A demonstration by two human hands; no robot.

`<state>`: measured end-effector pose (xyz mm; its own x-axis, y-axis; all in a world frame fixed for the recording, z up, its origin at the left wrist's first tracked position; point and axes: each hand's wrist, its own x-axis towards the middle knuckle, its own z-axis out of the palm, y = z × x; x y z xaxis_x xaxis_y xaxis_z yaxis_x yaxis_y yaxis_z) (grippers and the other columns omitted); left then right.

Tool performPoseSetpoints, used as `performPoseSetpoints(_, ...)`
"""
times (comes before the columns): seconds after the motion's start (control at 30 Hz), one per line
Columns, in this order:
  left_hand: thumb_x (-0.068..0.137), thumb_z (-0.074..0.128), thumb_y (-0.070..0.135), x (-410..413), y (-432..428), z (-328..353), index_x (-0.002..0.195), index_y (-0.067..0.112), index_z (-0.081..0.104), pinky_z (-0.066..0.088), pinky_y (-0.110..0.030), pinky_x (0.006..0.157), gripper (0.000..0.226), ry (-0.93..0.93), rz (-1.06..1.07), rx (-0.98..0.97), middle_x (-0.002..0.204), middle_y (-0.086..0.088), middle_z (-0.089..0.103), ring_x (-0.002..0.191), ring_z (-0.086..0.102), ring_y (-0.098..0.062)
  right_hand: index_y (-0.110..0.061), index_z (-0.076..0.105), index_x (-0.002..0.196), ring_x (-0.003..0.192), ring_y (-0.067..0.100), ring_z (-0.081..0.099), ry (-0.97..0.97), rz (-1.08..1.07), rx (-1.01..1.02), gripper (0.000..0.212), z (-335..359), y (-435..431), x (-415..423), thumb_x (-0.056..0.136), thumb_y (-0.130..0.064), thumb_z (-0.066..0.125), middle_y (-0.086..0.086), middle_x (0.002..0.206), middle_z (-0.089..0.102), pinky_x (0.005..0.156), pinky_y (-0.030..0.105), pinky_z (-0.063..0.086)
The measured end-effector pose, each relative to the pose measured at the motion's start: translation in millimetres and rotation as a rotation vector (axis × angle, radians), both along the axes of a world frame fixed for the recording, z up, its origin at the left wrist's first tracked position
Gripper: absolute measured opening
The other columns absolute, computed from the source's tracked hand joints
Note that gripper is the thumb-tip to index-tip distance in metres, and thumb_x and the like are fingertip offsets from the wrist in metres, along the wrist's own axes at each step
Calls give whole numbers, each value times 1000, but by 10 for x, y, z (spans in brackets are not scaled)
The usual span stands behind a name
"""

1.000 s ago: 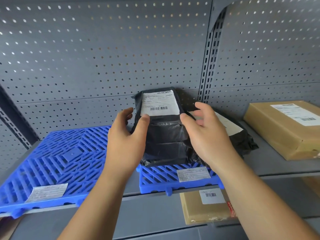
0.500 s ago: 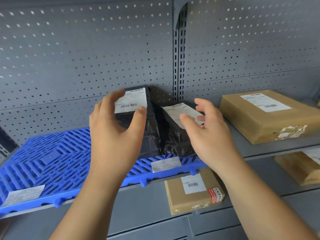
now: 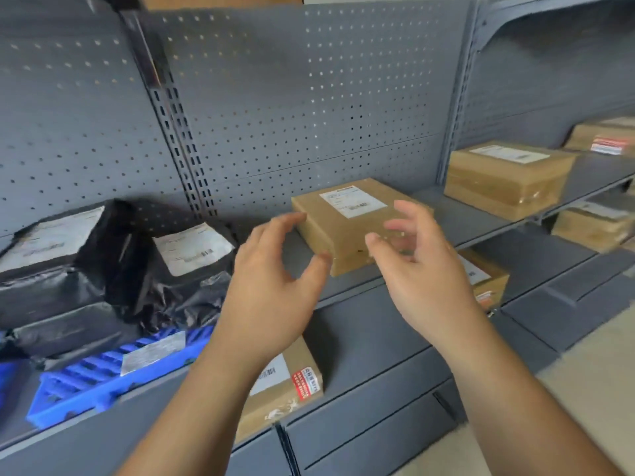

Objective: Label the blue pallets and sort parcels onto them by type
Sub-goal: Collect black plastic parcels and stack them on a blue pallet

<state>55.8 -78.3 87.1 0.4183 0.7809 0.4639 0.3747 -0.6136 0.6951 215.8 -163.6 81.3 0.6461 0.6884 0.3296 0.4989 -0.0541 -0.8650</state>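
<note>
Two black poly-bag parcels (image 3: pixel 65 269) (image 3: pixel 185 266) with white labels lie on a blue pallet (image 3: pixel 103 376) at the left of the grey shelf; a white label (image 3: pixel 153 352) is stuck on the pallet's front edge. A brown cardboard box (image 3: pixel 347 221) with a white label sits on the bare shelf to the right of the pallet. My left hand (image 3: pixel 275 280) and my right hand (image 3: pixel 419 266) hover in front of this box, fingers spread and loosely bent, holding nothing.
More cardboard boxes (image 3: pixel 505 176) (image 3: pixel 604 139) stand farther right on the shelf. Other boxes (image 3: pixel 285 386) (image 3: pixel 481 280) (image 3: pixel 591 225) lie on the lower shelf. A grey pegboard wall (image 3: pixel 309 97) backs the shelf. Pale floor shows at the lower right.
Both hands have left the black parcels, which stay on the pallet, and moved right toward the cardboard box. The view has swung right.
</note>
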Motion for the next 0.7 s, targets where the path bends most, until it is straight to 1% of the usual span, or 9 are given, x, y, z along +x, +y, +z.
performPoseSetpoints(0.07,91,66,42,323,-105,-74,134,40,54,39,-32,111,45,31,-65,-49,132,19,54,131,47,-5,-40,41,143,117,7,56,6,-59,-3,54,-24,-229,276,93,-48,62,-22,125,58,99,38,49)
performPoseSetpoints(0.13,90,65,46,653,-242,-132,134,41,54,41,-31,109,46,47,-131,-80,132,20,53,130,48,-5,-39,43,142,114,8,57,20,-123,3,54,-53,-469,550,93,-46,64,-21,124,58,98,37,49)
performPoseSetpoints(0.2,89,65,47,978,-395,-170,134,42,54,39,-24,103,46,71,-197,-91,131,20,53,129,48,-3,-39,44,141,112,8,57,46,-182,-5,53,-80,-702,801,92,-45,64,-20,125,59,98,35,48)
performPoseSetpoints(0.27,90,65,47,1303,-538,-195,135,41,53,34,-20,100,47,106,-265,-76,130,19,52,128,48,-3,-41,45,139,113,8,57,58,-245,0,51,-116,-928,1048,91,-46,63,-22,122,59,98,41,51)
performPoseSetpoints(0.3,90,65,47,1461,-600,-207,137,40,52,33,-20,101,49,120,-298,-74,130,19,51,128,47,-4,-41,47,138,114,8,57,62,-280,-4,49,-134,-1033,1164,92,-44,63,-22,122,59,98,41,51)
performPoseSetpoints(0.4,91,63,46,1919,-749,-248,138,41,50,34,-23,99,49,162,-387,-73,131,18,49,128,46,-6,-42,50,134,116,7,56,64,-368,-40,42,-194,-1305,1494,94,-40,63,-21,124,59,94,33,47)
performPoseSetpoints(0.5,92,65,42,2378,-849,-317,137,41,51,34,-22,95,47,186,-478,-68,127,19,47,126,46,-7,-41,54,130,114,5,57,97,-440,-73,36,-267,-1508,1798,95,-41,63,-22,123,59,96,37,50)
performPoseSetpoints(0.57,92,64,44,2695,-896,-374,138,42,50,36,-24,96,49,199,-534,-70,132,19,47,126,46,-6,-39,55,130,112,5,57,94,-495,-111,36,-329,-1600,2001,95,-41,63,-22,122,59,97,37,50)
performPoseSetpoints(0.7,92,60,51,3359,-937,-490,141,43,45,43,-32,99,52,236,-657,-69,141,20,44,127,46,-8,-36,54,135,120,7,54,37,-617,-206,41,-404,-1716,2453,95,-41,61,-18,129,57,101,34,47)
